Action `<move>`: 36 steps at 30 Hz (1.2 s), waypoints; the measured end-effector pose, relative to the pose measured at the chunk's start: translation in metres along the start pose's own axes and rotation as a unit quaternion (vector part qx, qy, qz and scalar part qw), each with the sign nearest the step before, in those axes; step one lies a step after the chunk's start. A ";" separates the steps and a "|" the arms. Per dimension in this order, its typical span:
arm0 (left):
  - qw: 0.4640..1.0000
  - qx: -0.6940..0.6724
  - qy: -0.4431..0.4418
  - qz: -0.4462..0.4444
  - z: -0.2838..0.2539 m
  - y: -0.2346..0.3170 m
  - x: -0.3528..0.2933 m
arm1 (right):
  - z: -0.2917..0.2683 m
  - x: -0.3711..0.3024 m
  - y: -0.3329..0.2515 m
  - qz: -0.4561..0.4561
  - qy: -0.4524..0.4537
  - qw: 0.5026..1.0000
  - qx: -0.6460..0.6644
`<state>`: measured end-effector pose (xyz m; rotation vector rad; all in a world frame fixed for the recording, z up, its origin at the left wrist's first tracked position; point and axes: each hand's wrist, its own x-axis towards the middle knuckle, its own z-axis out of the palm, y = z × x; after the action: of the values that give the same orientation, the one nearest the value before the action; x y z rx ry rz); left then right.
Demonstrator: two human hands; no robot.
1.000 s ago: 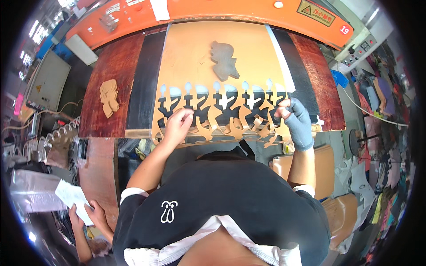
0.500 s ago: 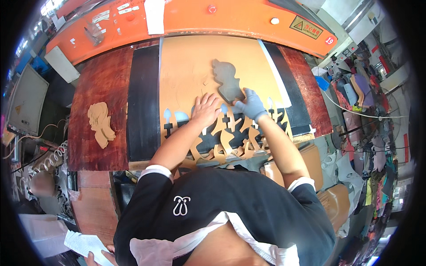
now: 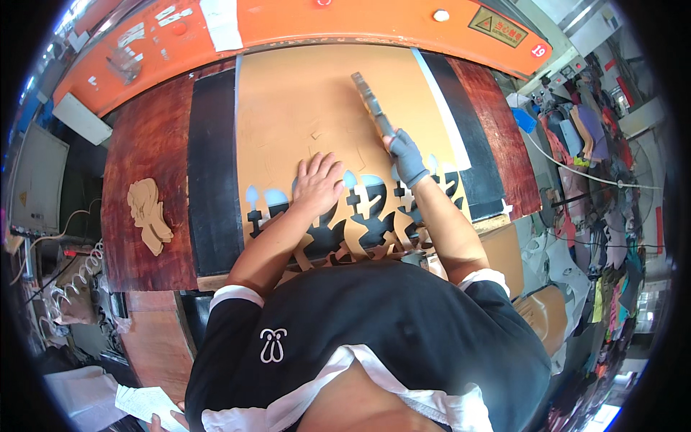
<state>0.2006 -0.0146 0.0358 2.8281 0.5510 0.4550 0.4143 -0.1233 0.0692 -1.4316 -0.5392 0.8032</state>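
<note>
A tan leather-like sheet (image 3: 295,93) lies on a black board. Its near part is a lacy web of scrap (image 3: 354,237) with shaped holes, through which black and pale blue show. My bare left hand (image 3: 318,183) rests flat on the sheet beside the holes, fingers stretched out. A grey fingerless glove covers my right hand (image 3: 408,160). Its fingers grip the lower end of a grey cutting die (image 3: 372,103) with a wavy outline, tilted up so mostly its narrow side shows. Whether the die touches the sheet, I cannot tell.
Several cut tan pieces (image 3: 147,214) are stacked on the reddish board (image 3: 144,155) at left. An orange machine beam (image 3: 288,23) spans the far side. Hanging coloured scraps (image 3: 601,144) fill the right. At lower left, another person's hand (image 3: 169,421) holds white paper (image 3: 150,405).
The die has gone from lying nearly face-up to standing on its side in my right hand. My left hand stays flat on the sheet. The whole view has shifted slightly.
</note>
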 end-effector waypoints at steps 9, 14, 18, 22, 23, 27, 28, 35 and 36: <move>0.999 0.030 0.026 0.011 0.001 0.001 0.000 | -0.044 -0.006 -0.021 -0.218 0.112 0.860 -0.448; 0.999 0.033 -0.008 0.000 -0.001 0.001 0.001 | -0.033 -0.014 0.001 -0.141 0.135 0.787 -0.585; 0.999 0.027 -0.030 -0.006 -0.002 0.001 0.002 | -0.039 -0.014 0.006 -0.131 0.110 0.799 -0.577; 0.998 0.016 -0.053 -0.026 -0.006 0.003 0.002 | -0.075 -0.008 -0.004 -0.065 0.050 0.934 -0.349; 0.997 0.012 -0.069 -0.037 -0.009 0.003 0.004 | -0.084 -0.009 -0.006 -0.049 0.067 0.959 -0.271; 0.998 -0.018 -0.061 -0.018 -0.020 0.005 0.027 | -0.100 -0.016 -0.001 -0.049 0.007 0.967 -0.250; 0.997 -0.031 -0.058 -0.043 -0.018 0.008 0.041 | -0.099 -0.016 0.000 -0.066 -0.013 0.948 -0.311; 0.997 -0.058 0.039 0.028 0.024 0.039 0.096 | -0.080 -0.013 0.001 -0.168 0.040 0.828 -0.534; 0.997 -0.046 0.060 0.032 0.030 0.043 0.092 | -0.078 -0.014 0.001 -0.173 0.040 0.827 -0.533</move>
<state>0.3059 -0.0214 0.0438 2.7508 0.4512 0.6482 0.4644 -0.1847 0.0629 -2.2634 -1.2592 0.0753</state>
